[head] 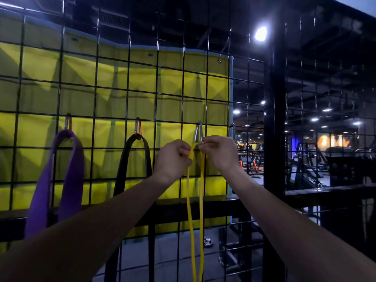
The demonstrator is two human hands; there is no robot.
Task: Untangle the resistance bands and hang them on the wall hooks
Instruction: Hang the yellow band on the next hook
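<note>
A thin yellow band (201,200) hangs down in two strands from a silver carabiner (198,132) clipped to the black wire grid. My left hand (173,157) pinches the top of the yellow band just left of the carabiner. My right hand (218,151) grips the carabiner's lower end, fingers curled round it and the band's top. A wide purple band (71,180) hangs from a carabiner (68,123) at the left. A black band (122,171) hangs from a red carabiner (138,127) in the middle.
The wire grid wall (130,94) stands in front of a yellow tarp (114,82). Another carabiner (233,129) hangs at the tarp's right edge. A thick black post (274,119) rises on the right, with gym machines beyond. A weight plate (208,242) lies on the floor below.
</note>
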